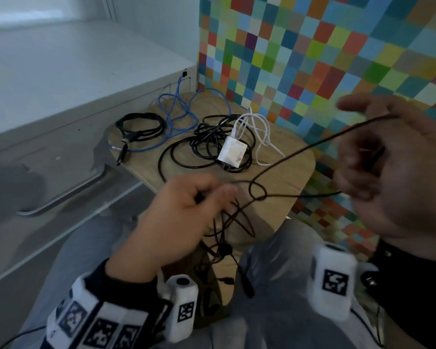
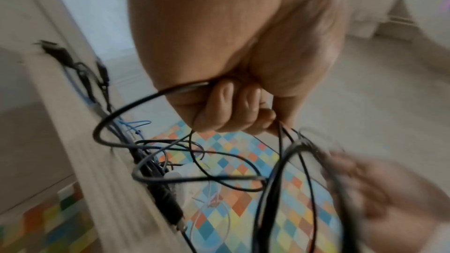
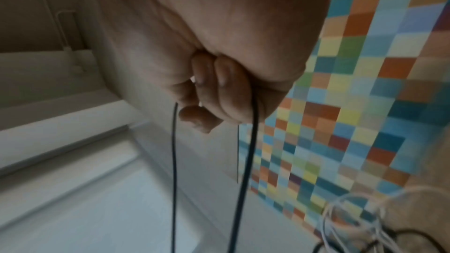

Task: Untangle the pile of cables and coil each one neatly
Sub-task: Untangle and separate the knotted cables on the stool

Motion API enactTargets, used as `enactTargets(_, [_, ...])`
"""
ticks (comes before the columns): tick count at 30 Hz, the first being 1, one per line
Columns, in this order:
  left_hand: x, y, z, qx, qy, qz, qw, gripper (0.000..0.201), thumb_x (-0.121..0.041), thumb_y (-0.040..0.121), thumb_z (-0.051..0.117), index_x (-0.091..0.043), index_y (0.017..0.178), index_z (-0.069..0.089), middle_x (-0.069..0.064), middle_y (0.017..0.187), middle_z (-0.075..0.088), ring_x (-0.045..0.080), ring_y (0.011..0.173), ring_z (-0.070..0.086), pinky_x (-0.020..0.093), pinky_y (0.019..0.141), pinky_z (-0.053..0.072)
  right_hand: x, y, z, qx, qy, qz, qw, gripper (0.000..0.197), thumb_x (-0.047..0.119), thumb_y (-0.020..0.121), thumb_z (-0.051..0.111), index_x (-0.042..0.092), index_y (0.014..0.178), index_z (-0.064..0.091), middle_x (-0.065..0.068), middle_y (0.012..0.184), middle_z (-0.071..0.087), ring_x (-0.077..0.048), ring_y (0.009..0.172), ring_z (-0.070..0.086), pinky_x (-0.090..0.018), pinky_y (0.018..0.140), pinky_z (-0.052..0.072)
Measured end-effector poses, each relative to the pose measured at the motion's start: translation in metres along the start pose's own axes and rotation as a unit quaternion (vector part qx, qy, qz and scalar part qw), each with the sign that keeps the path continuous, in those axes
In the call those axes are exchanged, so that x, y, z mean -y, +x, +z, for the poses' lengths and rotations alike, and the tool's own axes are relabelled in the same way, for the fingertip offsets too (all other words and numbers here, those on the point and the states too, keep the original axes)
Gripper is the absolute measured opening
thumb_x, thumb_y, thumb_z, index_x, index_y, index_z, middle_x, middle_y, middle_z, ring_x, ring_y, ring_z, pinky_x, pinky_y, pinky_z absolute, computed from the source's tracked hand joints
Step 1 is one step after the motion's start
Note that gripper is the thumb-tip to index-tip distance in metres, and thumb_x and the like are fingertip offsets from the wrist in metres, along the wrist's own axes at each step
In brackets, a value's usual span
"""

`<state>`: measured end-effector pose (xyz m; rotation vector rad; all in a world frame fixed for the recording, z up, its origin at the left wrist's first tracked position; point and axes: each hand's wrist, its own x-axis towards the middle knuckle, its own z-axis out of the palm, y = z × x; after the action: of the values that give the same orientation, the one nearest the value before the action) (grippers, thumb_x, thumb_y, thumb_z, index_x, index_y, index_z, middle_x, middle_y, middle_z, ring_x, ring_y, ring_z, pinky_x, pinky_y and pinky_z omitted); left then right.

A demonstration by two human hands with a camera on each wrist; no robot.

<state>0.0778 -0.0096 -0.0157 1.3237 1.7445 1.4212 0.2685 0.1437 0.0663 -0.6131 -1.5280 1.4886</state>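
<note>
A thin black cable [image 1: 300, 152] with a loose knot [image 1: 261, 196] stretches between both hands over my lap. My left hand [image 1: 186, 212] grips one end of it with curled fingers [image 2: 231, 107], and tangled black loops [image 2: 194, 161] hang below. My right hand [image 1: 388, 167], raised at the right, holds the cable with curled fingers [image 3: 219, 88]; two strands [image 3: 246, 161] hang down from it. On the small wooden table [image 1: 295, 170] lie a coiled black cable [image 1: 139, 127], a blue cable [image 1: 179, 114], a tangled black cable [image 1: 207, 144] and a white charger [image 1: 233, 152] with its white cable [image 1: 259, 132].
A grey-white cabinet [image 1: 61, 96] with a long handle stands to the left of the table. A wall of coloured squares [image 1: 312, 46] rises behind and to the right. My grey-trousered knees [image 1: 275, 260] flank the table's near edge.
</note>
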Motion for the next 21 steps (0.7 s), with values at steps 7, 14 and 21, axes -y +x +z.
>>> enactTargets(7, [0.003, 0.007, -0.007, -0.13, -0.173, -0.03, 0.976, 0.033, -0.041, 0.094, 0.053, -0.022, 0.069, 0.064, 0.001, 0.063, 0.053, 0.006, 0.054, 0.044, 0.015, 0.047, 0.035, 0.002, 0.011, -0.034, 0.008, -0.046, -0.007, 0.999, 0.037, 0.04, 0.066, 0.08, 0.04, 0.102, 0.073, 0.004, 0.053, 0.046, -0.009, 0.034, 0.032, -0.026, 0.045, 0.018])
enactTargets(14, [0.002, 0.005, 0.002, -0.105, -0.139, -0.009, 0.985, 0.031, -0.041, 0.093, 0.051, -0.017, 0.085, 0.07, -0.003, 0.069, 0.062, 0.004, 0.063, 0.057, 0.015, 0.055, 0.043, -0.017, -0.004, -0.015, 0.047, -0.123, -0.009, 0.991, 0.026, 0.006, 0.089, 0.059, 0.024, 0.1, 0.075, -0.004, 0.067, 0.058, -0.018, 0.045, 0.033, -0.029, 0.046, 0.032])
enactTargets(21, [0.003, 0.004, 0.011, -0.108, -0.093, 0.014, 0.99, 0.024, -0.025, 0.103, 0.053, -0.024, 0.086, 0.07, 0.002, 0.068, 0.062, 0.006, 0.063, 0.058, 0.018, 0.06, 0.047, -0.021, -0.017, 0.009, 0.159, -0.256, 0.015, 0.953, 0.016, 0.012, 0.092, 0.069, 0.025, 0.101, 0.073, -0.007, 0.081, 0.073, -0.013, 0.053, 0.058, -0.016, 0.054, 0.044])
